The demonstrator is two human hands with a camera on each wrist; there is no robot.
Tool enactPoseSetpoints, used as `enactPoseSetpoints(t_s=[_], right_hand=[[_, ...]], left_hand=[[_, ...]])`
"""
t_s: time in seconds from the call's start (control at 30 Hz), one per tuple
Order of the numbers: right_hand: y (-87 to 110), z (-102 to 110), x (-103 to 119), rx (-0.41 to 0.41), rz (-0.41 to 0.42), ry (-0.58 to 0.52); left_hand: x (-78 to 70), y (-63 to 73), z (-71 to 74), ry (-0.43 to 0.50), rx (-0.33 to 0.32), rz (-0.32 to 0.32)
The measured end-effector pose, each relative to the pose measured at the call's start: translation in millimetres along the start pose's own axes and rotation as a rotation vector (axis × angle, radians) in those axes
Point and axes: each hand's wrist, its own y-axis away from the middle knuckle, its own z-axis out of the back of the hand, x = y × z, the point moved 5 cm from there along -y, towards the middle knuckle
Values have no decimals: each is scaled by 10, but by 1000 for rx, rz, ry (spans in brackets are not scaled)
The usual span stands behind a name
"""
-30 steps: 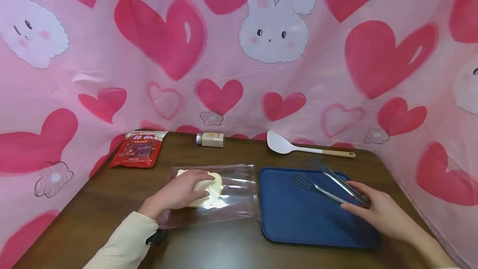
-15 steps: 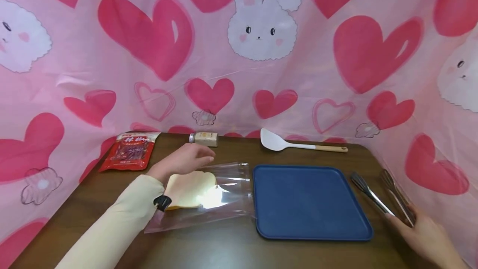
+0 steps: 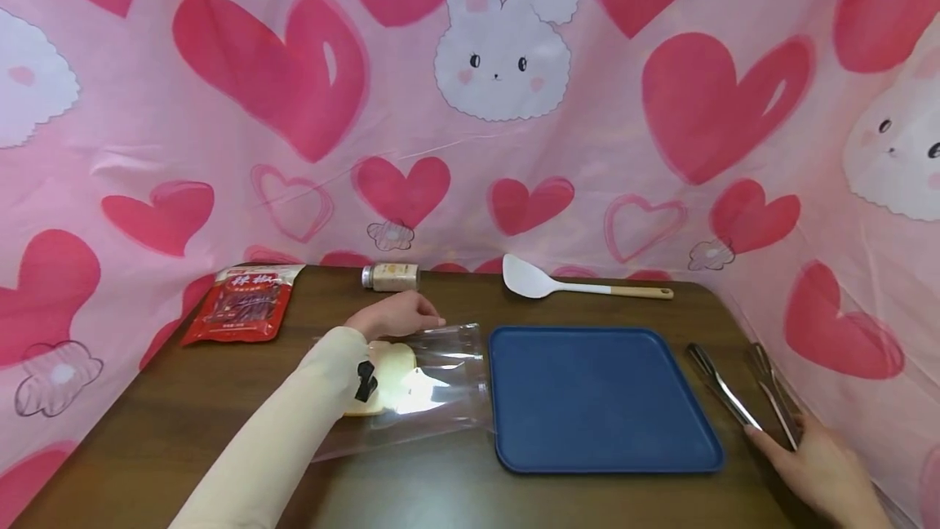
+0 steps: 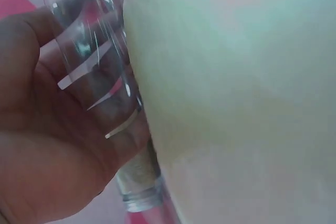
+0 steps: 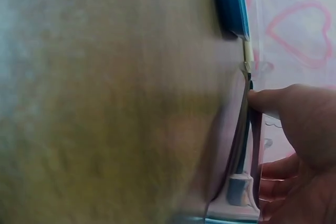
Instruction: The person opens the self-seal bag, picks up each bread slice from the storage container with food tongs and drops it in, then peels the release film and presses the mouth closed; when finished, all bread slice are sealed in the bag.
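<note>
My left hand (image 3: 396, 314) is at the far edge of a clear plastic bag (image 3: 455, 394), its fingers curled in at the film. Inside the bag lies a pale bread slice (image 3: 385, 374), partly covered by my sleeve and wrist. In the left wrist view the bread (image 4: 236, 103) fills the right side, and glossy film crosses the fingers. My right hand (image 3: 826, 464) holds metal tongs (image 3: 774, 402) low at the table's right side, their arms spread apart. The right wrist view shows the thumb along the tongs (image 5: 241, 129).
A blue tray (image 3: 602, 398) lies between the bag and the tongs. Behind it is a white spatula (image 3: 525, 277) with a wooden handle. A seasoning jar (image 3: 395, 277) lies on its side at the back. A red chili packet (image 3: 245, 304) sits back left. Heart-patterned cloth surrounds the table.
My right hand has moved the tongs from over the tray to its right side. My left hand has shifted from on top of the bread to the bag's far edge.
</note>
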Motion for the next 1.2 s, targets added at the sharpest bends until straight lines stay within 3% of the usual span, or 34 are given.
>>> enactPoseSetpoints(t_s=[0.17,0.4,0.5,0.6,0.7,0.87,1.0,1.1,1.2], right_hand=[[-20,55,82,-23,61,-12],[-17,129,162,1,-123,25],[25,215,365,-198,-45,6],[117,303,662,-464,156,-28],[199,319,978,-611,293,-69],[233,242,1493,-585,361,-168],[238,127,1973,-519,444,-263],[242,-5,2404,-382,491,-335],[278,-169,2859,-156,506,-426]], left_hand=[[-12,49,0,46,17,-19],[15,94,-33,100,1,-77],[77,118,-34,175,-36,-68],[140,171,-17,283,-71,-65],[187,241,35,358,-120,-75],[172,359,182,420,-285,-132],[96,460,301,471,-508,-164],[10,526,335,551,-665,-180],[-82,576,327,637,-786,-184]])
